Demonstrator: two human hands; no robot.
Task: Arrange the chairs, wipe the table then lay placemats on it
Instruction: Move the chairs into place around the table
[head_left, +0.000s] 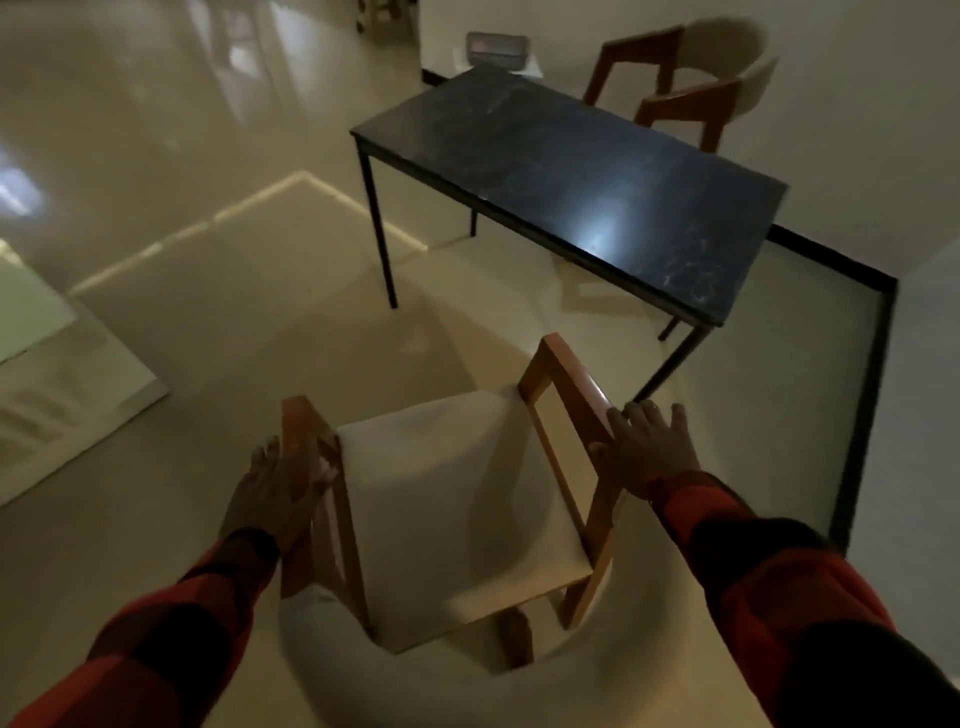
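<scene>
Near the bottom of the view stands a wooden armchair (457, 499) with a pale cushioned seat, on the glossy floor (182, 312), apart from the dark tabletop (571, 171) farther off to the right. Both hands lie on its armrests: the left hand (270, 493) along the left arm, the right hand (649, 447) on the right arm, fingers spread and fairly straight; neither grip looks clenched round the wood. A second chair (685, 88) sits at the table's far side. No cloth or placemats show. I judge the frame stiff and moderately heavy, so both armrests are the sound places to take hold; on such a smooth floor it would probably slide easily
</scene>
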